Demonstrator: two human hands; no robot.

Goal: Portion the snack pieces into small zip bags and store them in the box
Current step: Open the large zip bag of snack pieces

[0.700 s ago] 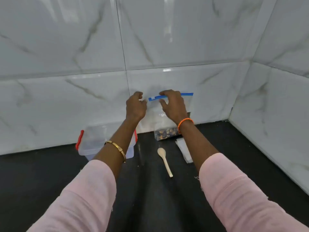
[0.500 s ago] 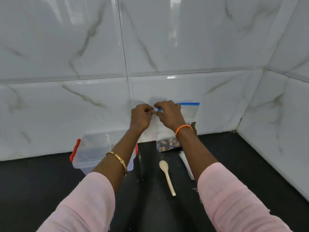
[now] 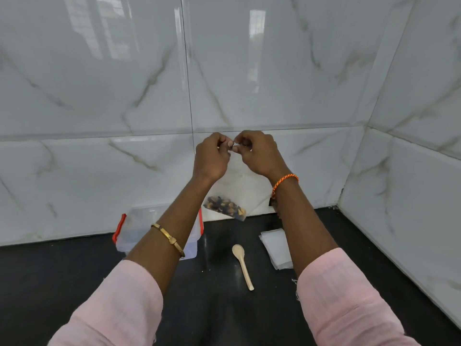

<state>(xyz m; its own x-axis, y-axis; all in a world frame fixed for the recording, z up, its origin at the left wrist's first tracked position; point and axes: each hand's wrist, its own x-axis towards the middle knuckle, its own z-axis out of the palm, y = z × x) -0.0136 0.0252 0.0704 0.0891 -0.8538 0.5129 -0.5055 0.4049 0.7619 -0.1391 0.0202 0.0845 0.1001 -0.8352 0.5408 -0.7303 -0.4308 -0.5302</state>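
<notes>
A clear zip bag point(image 3: 239, 186) hangs in the air in front of the tiled wall, with dark and tan snack pieces point(image 3: 224, 206) heaped in its bottom. My left hand point(image 3: 212, 156) and my right hand point(image 3: 259, 153) are raised side by side and both pinch the bag's top edge, fingertips nearly touching. The bag tilts, its lower corner pointing down to the right. Its zip strip is hidden behind my fingers. A clear plastic box point(image 3: 134, 228) with red latches stands on the black counter at the left, partly behind my left forearm.
A small wooden spoon point(image 3: 242, 263) lies on the black counter point(image 3: 50, 283) between my arms. A stack of empty clear bags point(image 3: 274, 245) lies to its right, by my right forearm. Marble tile walls point(image 3: 411, 196) close the back and right side.
My hands have come together at the bag's top, and the blue zip strip is now hidden. The bag has lifted off the counter and hangs tilted.
</notes>
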